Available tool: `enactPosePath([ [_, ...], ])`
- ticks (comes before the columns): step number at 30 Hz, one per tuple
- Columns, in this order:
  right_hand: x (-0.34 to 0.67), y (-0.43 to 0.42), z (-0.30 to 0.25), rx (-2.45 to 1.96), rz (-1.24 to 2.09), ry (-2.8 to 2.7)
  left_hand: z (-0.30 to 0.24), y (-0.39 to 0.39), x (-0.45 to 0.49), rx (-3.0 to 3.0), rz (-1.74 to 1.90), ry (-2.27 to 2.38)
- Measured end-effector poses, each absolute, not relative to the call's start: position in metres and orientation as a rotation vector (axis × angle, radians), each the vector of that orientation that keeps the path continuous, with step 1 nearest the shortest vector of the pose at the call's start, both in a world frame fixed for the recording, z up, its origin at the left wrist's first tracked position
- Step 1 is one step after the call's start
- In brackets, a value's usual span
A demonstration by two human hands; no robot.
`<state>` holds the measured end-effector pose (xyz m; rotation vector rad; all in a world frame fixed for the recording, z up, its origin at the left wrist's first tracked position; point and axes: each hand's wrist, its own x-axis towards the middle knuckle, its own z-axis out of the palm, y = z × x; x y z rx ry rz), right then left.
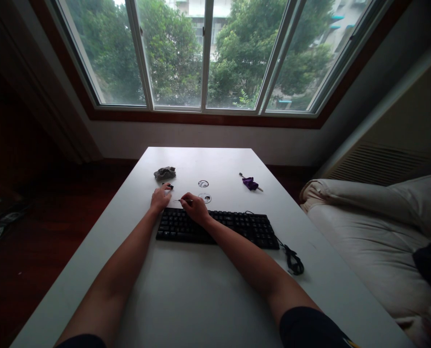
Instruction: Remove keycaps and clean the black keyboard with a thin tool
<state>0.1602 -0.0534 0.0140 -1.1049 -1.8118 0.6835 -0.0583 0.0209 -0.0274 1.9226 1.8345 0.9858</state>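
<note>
My left hand (160, 198) rests on the white table (201, 285) by the far left corner of a black keyboard (215, 226). Its fingers close on a small black object (169, 186), too small to name. Above the keyboard's back edge, my right hand (195, 209) pinches a thin pen-like tool (185, 199) with a dark shaft. The tool's fine pale end points left, toward my left hand. My right forearm crosses over the keyboard and hides some of its keys.
A crumpled grey cloth (165, 173) lies beyond my left hand. Two small round items (203, 183) sit behind the keyboard. A purple cloth with a stick (251, 183) is at the right. A bundled black cable (294, 261) lies at the keyboard's right. A sofa (360, 232) flanks the table.
</note>
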Motion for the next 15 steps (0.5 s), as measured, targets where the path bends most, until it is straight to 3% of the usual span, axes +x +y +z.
enactPosePath([
  [15,0.1606,-0.0523,0.0127,-1.071,0.683,-1.825,-0.0249,0.0213,-0.0543,2.063,0.716,1.921],
])
